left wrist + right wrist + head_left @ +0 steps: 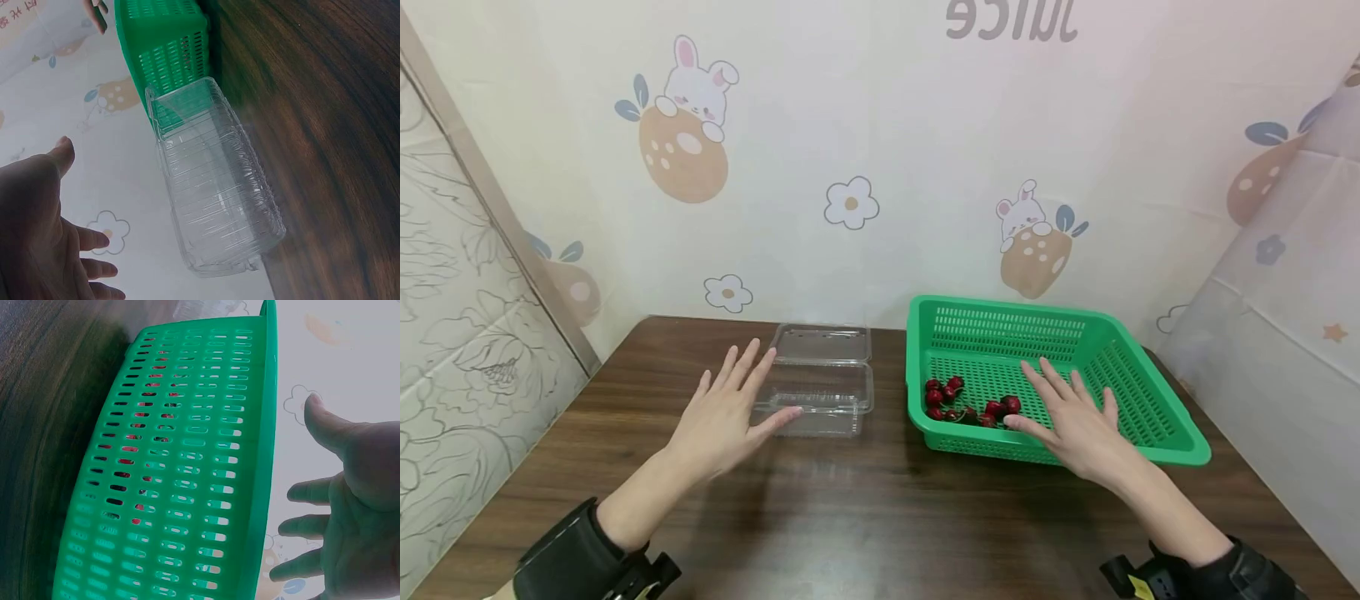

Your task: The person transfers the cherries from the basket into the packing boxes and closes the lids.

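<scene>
To the left of the green slotted basket (1000, 327) lies the clear plastic clamshell box (838, 382) on the brown wood-grain worktop (880, 517), its lid folded open on the side farther from me. The box's long axis runs sideways, one short end pointing at the basket; its tray looks bare inside. My left hand (715, 429) hangs above the worktop on the far side of the box from the basket, fingers straight and spread wide, holding nothing; the head view has them overlapping the box's left end, while the left wrist view shows a gap between.

Inside the basket, the dark red cherries (992, 410) gather in its near left part, stems lying various ways. My right hand (1082, 429) is over the basket's near side, right of the cherries, fingers well apart with nothing in them, the thumb nearest the fruit. The basket's own long axis also runs sideways, its right end slightly nearer me. Behind the basket hangs a pale cloth (917, 125) printed with rabbits and flowers.
</scene>
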A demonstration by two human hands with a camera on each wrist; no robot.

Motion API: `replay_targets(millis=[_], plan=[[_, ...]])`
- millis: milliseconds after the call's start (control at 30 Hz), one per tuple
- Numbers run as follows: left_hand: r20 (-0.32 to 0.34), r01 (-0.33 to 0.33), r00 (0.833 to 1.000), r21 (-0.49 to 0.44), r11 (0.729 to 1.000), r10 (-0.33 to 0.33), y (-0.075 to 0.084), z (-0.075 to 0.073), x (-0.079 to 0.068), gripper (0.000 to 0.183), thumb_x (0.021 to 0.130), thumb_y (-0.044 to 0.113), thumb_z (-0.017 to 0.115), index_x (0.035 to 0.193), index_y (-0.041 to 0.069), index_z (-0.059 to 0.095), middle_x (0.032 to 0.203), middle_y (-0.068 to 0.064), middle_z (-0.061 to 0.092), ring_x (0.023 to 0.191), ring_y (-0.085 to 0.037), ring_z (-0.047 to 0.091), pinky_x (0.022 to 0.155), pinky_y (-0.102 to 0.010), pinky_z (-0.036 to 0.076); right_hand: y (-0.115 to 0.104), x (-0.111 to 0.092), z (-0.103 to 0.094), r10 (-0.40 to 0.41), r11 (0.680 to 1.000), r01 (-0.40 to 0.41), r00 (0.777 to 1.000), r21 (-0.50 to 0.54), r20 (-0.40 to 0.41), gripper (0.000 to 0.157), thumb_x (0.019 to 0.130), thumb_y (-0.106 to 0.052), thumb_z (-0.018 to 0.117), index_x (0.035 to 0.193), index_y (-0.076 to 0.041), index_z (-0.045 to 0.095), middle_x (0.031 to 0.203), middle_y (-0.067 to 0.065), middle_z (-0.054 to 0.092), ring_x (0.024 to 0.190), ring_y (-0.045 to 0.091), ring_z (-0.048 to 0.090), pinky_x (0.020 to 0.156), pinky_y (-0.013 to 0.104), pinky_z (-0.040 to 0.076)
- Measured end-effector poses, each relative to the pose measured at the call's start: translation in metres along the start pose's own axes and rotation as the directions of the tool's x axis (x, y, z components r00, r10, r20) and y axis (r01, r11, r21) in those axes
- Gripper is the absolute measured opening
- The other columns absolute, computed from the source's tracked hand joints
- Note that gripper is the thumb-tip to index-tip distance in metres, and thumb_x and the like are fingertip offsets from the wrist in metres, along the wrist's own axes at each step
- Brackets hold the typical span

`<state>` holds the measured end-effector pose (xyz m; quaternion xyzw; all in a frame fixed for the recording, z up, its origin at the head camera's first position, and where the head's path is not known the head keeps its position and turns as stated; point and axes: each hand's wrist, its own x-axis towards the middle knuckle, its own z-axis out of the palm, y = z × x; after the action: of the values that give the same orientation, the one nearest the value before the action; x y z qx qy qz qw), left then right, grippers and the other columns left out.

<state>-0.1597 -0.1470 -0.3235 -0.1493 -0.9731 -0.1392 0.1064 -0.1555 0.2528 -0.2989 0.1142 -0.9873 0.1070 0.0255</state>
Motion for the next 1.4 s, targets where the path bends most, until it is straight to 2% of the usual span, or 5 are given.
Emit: replay_targets(millis=[400, 733, 1067, 1200, 1400], plan=[[-0.043, 0.132, 0.989, -0.155, 0.979, -0.141, -0.011, 0.012, 0.017, 0.073, 0.087, 0.053, 0.041, 0.129, -0.007, 0.036, 0.123, -0.026, 0.039, 0.110, -0.040, 0.040, 0.079, -0.052, 0.039, -0.008, -0.001, 0.010, -0.050, 0.999, 0.051, 0.998, 0.014, -0.042, 0.078, 0.080, -0.059, 0.047, 0.137, -0.008, 0.032, 0.140, 0.020, 0.024, 0.122, 0.047, 0.021, 0.087, 0.068, 0.003], [-0.049, 0.201, 0.975, -0.231, 0.952, -0.218, -0.025, 0.027, 0.031, 0.058, 0.090, 0.037, 0.047, 0.118, -0.014, 0.045, 0.112, -0.029, 0.048, 0.104, -0.041, 0.046, 0.083, -0.050, 0.038, -0.015, -0.004, 0.024, -0.105, 0.989, 0.114, 0.990, 0.096, -0.096, 0.063, 0.082, -0.050, 0.053, 0.129, -0.008, 0.046, 0.134, 0.019, 0.035, 0.116, 0.038, 0.038, 0.086, 0.064, 0.016], [0.000, 0.302, 0.949, -0.289, 0.908, -0.316, -0.038, 0.041, 0.036, 0.049, 0.090, 0.028, 0.050, 0.113, -0.015, 0.049, 0.107, -0.032, 0.052, 0.077, -0.035, 0.058, 0.062, -0.041, 0.046, -0.024, -0.008, 0.034, -0.162, 0.961, 0.198, 0.969, 0.191, -0.188, 0.045, 0.083, -0.037, 0.058, 0.118, -0.010, 0.056, 0.116, 0.011, 0.055, 0.098, 0.027, 0.055, 0.076, 0.044, 0.044], [0.007, 0.318, 0.943, -0.320, 0.892, -0.333, -0.041, 0.046, 0.037, 0.042, 0.089, 0.023, 0.052, 0.109, -0.013, 0.053, 0.103, -0.031, 0.055, 0.053, -0.019, 0.050, 0.049, -0.033, 0.040, -0.026, -0.008, 0.036, -0.151, 0.957, 0.192, 0.970, 0.217, -0.193, 0.040, 0.082, -0.037, 0.059, 0.114, -0.012, 0.059, 0.109, 0.005, 0.059, 0.093, 0.024, 0.057, 0.073, 0.040, 0.046], [-0.029, 0.309, 0.940, -0.347, 0.886, -0.339, -0.040, 0.051, 0.035, 0.032, 0.087, 0.015, 0.055, 0.102, -0.013, 0.058, 0.095, -0.027, 0.059, 0.042, -0.012, 0.032, 0.042, -0.026, 0.030, -0.028, -0.009, 0.038, -0.153, 0.954, 0.201, 0.965, 0.222, -0.213, 0.027, 0.079, -0.021, 0.066, 0.105, -0.014, 0.065, 0.101, 0.000, 0.063, 0.089, 0.019, 0.059, 0.070, 0.036, 0.047]])
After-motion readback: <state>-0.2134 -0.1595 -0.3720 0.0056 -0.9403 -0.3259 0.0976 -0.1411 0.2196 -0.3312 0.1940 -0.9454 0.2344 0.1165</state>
